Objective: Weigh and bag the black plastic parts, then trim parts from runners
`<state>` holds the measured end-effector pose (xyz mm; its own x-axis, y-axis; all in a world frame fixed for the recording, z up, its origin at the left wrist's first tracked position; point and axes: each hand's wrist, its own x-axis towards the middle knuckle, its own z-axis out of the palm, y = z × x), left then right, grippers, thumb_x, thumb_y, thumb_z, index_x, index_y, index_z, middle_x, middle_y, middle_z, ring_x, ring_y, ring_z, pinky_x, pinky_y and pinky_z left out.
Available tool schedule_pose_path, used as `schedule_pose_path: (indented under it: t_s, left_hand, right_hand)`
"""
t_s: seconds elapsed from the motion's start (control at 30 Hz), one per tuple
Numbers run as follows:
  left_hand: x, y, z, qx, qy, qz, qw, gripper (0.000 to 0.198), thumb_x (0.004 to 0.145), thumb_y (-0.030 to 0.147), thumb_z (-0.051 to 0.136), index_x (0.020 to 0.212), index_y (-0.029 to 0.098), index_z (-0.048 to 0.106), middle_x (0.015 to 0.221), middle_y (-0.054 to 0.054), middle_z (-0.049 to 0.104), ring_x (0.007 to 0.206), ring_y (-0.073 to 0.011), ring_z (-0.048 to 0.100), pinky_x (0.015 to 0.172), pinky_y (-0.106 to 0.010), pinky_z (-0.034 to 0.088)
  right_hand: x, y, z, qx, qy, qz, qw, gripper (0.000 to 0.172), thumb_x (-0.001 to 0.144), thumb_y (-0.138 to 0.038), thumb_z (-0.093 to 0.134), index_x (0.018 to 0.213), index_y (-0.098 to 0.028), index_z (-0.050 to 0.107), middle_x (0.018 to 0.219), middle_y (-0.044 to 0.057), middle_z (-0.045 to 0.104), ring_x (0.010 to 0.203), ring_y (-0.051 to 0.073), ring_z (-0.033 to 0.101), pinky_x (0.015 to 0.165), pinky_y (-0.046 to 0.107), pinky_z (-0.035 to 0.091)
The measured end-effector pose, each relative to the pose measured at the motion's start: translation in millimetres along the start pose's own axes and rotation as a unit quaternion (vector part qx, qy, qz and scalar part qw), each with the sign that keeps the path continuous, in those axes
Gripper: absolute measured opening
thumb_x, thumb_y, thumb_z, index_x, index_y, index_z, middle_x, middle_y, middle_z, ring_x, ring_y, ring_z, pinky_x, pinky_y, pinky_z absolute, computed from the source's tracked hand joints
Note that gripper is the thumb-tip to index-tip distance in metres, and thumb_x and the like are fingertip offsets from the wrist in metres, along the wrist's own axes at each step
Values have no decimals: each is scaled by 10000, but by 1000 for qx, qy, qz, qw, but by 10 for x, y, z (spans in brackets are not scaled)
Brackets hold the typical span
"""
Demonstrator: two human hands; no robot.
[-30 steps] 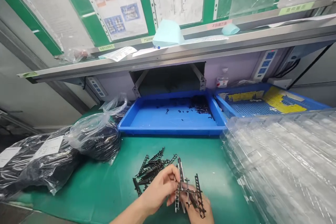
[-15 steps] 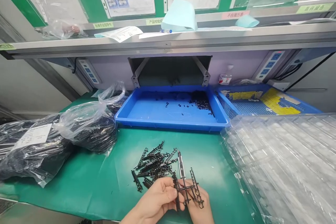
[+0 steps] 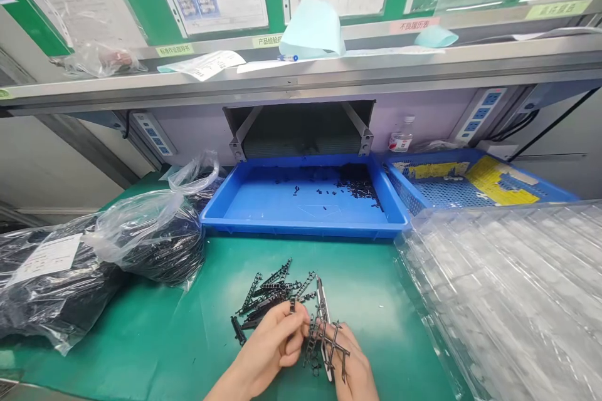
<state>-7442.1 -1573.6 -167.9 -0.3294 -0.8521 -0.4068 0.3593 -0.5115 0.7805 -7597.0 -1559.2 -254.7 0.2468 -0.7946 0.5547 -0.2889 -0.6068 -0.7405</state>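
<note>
My left hand is closed, with the end of a narrow black plastic strip showing at its fingertips. Close beside it, my right hand grips a branched black plastic sprue. A ladder-like black part hangs on the left of the sprue. A slim white-and-black tool stands out lengthwise from behind the sprue by my right hand; its kind is unclear. Just beyond my left hand lies a loose pile of black plastic parts on the green mat.
A blue tray with small black pieces stands under a chute. Bags of black parts lie at the left. On the right are a blue basket, a bottle and stacked clear plastic trays.
My left hand has moved left, away from the sprue, with a black strip in its fingers. The sprue has turned in my right hand. The camera view has shifted slightly.
</note>
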Motion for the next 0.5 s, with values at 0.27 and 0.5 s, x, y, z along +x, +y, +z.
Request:
schedule_pose_path:
  t_s: [0.27,0.5]
  left_hand:
    - [56,-35,18,89,-14,-63,994,537,519,537,727,695,158,390,544,21,540,308,40,164,353,-189,20]
    - [118,289,177,248,-38,-19,968,302,686,395,635,667,148,461,584,10,568,353,-4,268,341,-176,117]
  right_hand:
    - [56,-100,112,63,52,2,997,323,903,-185,306,1150,-220,513,813,84,573,780,161,514,626,244,470]
    - [6,-154,110,92,130,113,981,298,896,-315,338,983,-250,615,741,75,600,717,180,577,570,248,491]
